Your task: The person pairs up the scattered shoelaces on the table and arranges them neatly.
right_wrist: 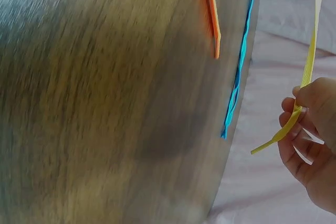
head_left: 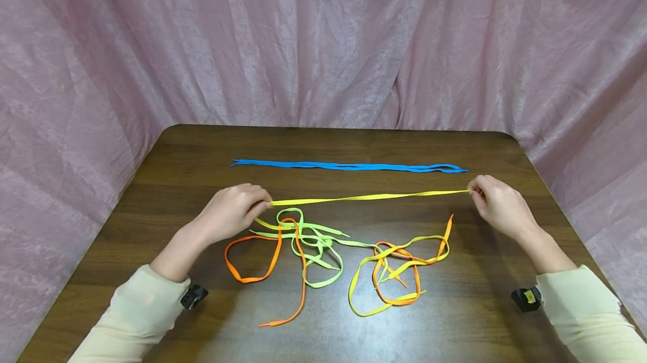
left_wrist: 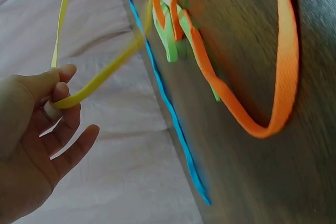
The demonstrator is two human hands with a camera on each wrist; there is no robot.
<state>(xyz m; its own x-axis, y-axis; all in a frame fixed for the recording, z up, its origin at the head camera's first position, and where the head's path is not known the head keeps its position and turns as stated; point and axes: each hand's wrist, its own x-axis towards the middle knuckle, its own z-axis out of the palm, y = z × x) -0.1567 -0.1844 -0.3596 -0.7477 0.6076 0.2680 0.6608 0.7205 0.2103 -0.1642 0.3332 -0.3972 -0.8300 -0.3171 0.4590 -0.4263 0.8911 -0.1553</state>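
Observation:
A yellow shoelace is stretched nearly straight between both hands above the table. My left hand pinches it between thumb and finger; in the left wrist view a loose length of the yellow lace hangs back from the grip. At the other side my right hand pinches the lace close to its end, and in the right wrist view the lace tip sticks out below the fingers. Beneath the stretched lace lie tangled green laces and an orange lace.
Blue laces lie straight side by side across the far part of the brown table. Right of centre, another yellow lace tangles with an orange lace. A pink curtain hangs behind the table.

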